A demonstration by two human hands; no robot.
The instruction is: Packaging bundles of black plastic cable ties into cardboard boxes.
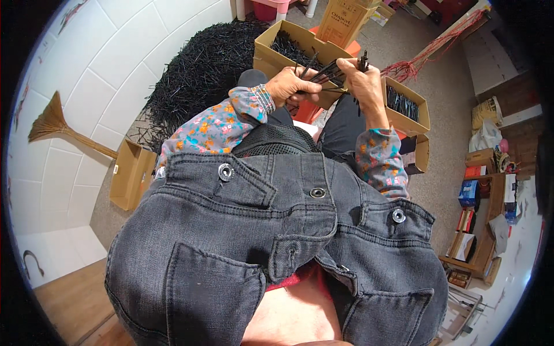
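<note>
Black strips [288, 45] lie in cardboard boxes [271, 61]; left fingers [310, 87] and right fingers [347, 66] grip slim black pieces [328, 73].

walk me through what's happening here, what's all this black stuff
A person is handling thin black strips with bare hands: the left grip and right grip each hold some, with part of the bunch spanning between them. A big loose pile of similar strips lies ahead to the left. Two open cardboard boxes, one ahead and one to the right, contain more.
</note>
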